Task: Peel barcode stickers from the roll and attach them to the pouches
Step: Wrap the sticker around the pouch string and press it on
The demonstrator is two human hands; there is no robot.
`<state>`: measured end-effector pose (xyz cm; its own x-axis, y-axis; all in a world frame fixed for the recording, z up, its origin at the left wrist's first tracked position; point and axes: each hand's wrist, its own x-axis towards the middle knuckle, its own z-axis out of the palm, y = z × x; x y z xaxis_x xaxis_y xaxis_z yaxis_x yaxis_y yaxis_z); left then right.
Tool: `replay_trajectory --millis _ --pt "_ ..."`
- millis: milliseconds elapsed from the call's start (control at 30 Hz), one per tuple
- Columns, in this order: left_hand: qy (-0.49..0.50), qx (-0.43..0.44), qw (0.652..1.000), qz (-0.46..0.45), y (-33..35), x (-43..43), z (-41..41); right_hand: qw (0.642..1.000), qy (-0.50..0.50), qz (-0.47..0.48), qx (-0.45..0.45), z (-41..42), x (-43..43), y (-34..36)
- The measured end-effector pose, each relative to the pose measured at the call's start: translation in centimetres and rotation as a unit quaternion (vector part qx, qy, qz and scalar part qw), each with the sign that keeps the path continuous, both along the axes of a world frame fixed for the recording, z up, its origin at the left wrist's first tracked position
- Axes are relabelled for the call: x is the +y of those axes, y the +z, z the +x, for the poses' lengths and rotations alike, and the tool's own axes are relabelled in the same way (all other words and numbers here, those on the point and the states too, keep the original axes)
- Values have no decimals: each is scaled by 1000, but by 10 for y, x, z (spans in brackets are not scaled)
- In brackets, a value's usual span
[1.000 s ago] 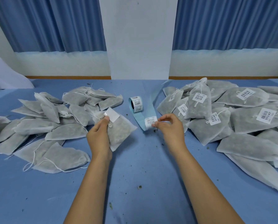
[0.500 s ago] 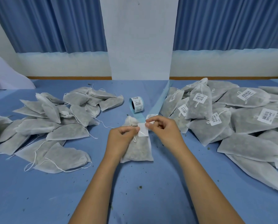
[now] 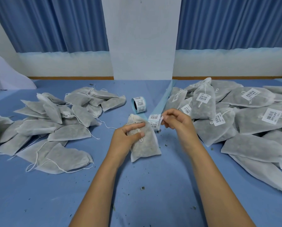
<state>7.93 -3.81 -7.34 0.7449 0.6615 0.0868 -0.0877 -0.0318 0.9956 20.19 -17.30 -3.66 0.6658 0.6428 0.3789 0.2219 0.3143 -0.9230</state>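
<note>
Now, centre of blue table [image 3: 153, 194]: left hand [image 3: 128, 136] grips one unlabelled pouch [image 3: 145, 148] near its tied neck, thumb and fingers curled over the drawstring. The pouch sits just in front of the sticker roll [image 3: 139, 104]. Right hand [image 3: 178, 123] pinches a small white sticker [image 3: 161, 119] between thumb and fingertips, just right of the pouch's top; printed side not readable. Blue backing strip [image 3: 163, 102] runs from the roll toward the hands, two barcode stickers on its near end. Pile of unlabelled pouches [image 3: 55, 125] to the left, pile of labelled pouches [image 3: 235, 115] to the right. Dark crumbs are scattered on the tabletop.
</note>
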Motion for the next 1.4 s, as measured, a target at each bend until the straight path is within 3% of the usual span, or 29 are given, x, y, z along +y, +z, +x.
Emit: replay_trajectory --millis 167,300,500,767,933,1000,1033,1133,1200,1300,1400 --pt "-13 2 999 42 -1 -3 2 993 114 -11 6 -16 10 -5" --pt "-31 2 999 37 0 -7 2 988 147 -47 -21 -22 14 -8" --pt "-67 -10 997 42 2 -6 0 986 20 -137 -98 -17 15 -12" --pt "-96 -37 994 27 1 -6 -1 964 -55 -186 -183 -13 15 -19" --pt "-79 -58 995 30 1 -6 -1 906 -159 -266 -290 -12 18 -23" --pt "-71 -69 994 37 2 -6 -2 897 -208 -294 -258 -9 18 -23" --pt "-67 -80 994 36 2 -6 -2 916 -192 -287 -205 -7 18 -23" --pt "-61 -132 989 19 3 -6 -2 973 -38 -226 -41 -7 17 -21" --pt "-30 -127 991 5 3 -7 1 976 -6 -213 -30 -11 17 -19" --pt "56 -54 996 -39 -1 -14 6 974 -42 -219 -42 -17 13 -20" --pt "88 -41 995 -36 -5 -24 13 973 -59 -222 -5 -23 2 -22"
